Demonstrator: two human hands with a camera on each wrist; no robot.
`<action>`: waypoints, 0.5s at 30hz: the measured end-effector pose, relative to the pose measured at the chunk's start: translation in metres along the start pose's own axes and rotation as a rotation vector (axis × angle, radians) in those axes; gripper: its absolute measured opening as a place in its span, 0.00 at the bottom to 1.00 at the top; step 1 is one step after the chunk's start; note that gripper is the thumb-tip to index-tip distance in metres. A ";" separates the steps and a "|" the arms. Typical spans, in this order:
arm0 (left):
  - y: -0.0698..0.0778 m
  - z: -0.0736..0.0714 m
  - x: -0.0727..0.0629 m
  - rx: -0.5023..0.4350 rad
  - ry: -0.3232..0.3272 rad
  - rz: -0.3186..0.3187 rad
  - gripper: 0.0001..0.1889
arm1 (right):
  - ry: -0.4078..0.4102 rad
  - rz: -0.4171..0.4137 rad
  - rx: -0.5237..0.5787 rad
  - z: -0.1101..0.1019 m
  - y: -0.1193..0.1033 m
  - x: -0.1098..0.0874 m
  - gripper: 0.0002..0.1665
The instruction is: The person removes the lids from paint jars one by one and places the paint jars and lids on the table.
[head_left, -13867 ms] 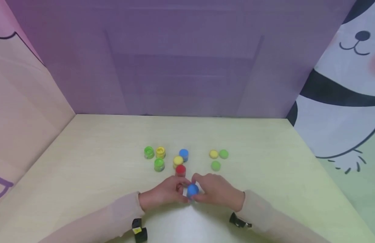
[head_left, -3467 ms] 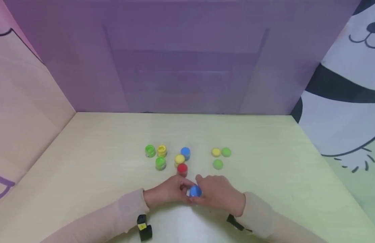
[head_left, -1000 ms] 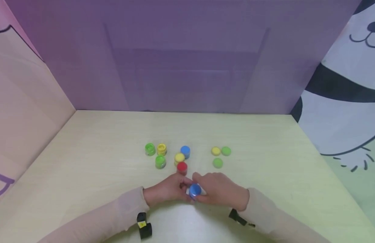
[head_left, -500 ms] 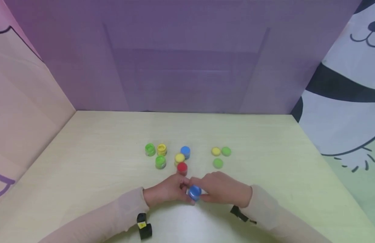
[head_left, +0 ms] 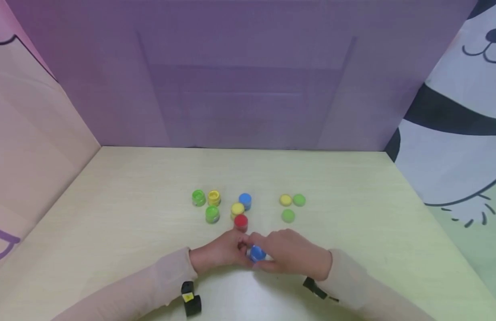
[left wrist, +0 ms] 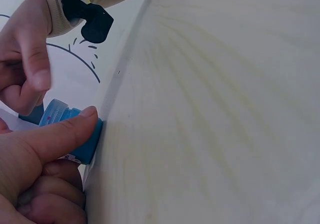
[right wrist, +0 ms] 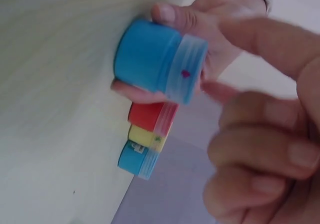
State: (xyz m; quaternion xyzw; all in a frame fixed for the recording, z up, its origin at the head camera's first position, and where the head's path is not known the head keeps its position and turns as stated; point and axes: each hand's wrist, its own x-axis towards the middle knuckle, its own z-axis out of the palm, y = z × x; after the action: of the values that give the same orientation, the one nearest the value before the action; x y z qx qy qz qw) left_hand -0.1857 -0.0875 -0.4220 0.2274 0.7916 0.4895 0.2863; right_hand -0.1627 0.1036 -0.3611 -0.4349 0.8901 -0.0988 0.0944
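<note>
My left hand (head_left: 221, 250) holds a small blue jar (right wrist: 145, 54) upright on the table, thumb on one side and a finger on the other. A translucent lid (right wrist: 186, 69) with a small dark red mark sits on top of the jar. Around this lid in the head view is my right hand (head_left: 294, 253), thumb and forefinger spread. The right wrist view shows its other fingers loosely curled, a gap between them and the lid. Just beyond the left hand stands a red jar (head_left: 241, 222), then a yellow jar (head_left: 237, 209) and another blue jar (head_left: 245, 200), all lidded.
Farther left stand two green jars (head_left: 212, 214) and a yellow jar (head_left: 213, 197) without lids. To the right lie a yellow lid (head_left: 286, 199) and two green lids (head_left: 288, 216), flat on the table (head_left: 344, 191). A purple panel (head_left: 248, 89) rises at the back.
My right hand has loosened from the lid and shifted round it, the forefinger moving toward the left hand. The left hand keeps its hold on the blue jar. The other jars and lids have stayed put.
</note>
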 end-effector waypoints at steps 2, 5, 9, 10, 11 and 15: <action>0.000 0.000 0.000 0.011 -0.002 0.008 0.13 | 0.037 0.049 0.003 0.003 -0.002 0.001 0.19; 0.000 0.001 0.000 0.026 0.004 0.025 0.14 | 0.046 0.175 -0.008 0.006 -0.005 0.002 0.25; 0.000 0.002 0.001 0.020 0.006 0.024 0.15 | 0.031 0.301 0.002 0.008 -0.009 0.003 0.29; 0.000 0.002 0.001 0.015 0.004 0.020 0.15 | 0.027 0.319 0.011 0.008 -0.010 0.003 0.29; 0.000 0.002 0.001 0.015 0.004 0.018 0.15 | 0.022 0.334 0.016 0.008 -0.010 0.004 0.28; 0.002 0.002 0.001 0.009 -0.003 0.003 0.14 | -0.001 0.366 0.038 0.007 -0.010 0.006 0.25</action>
State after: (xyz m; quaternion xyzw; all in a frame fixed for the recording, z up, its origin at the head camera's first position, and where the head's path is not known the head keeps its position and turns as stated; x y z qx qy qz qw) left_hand -0.1855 -0.0847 -0.4214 0.2307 0.7931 0.4862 0.2855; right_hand -0.1562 0.0922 -0.3660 -0.2639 0.9523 -0.0965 0.1194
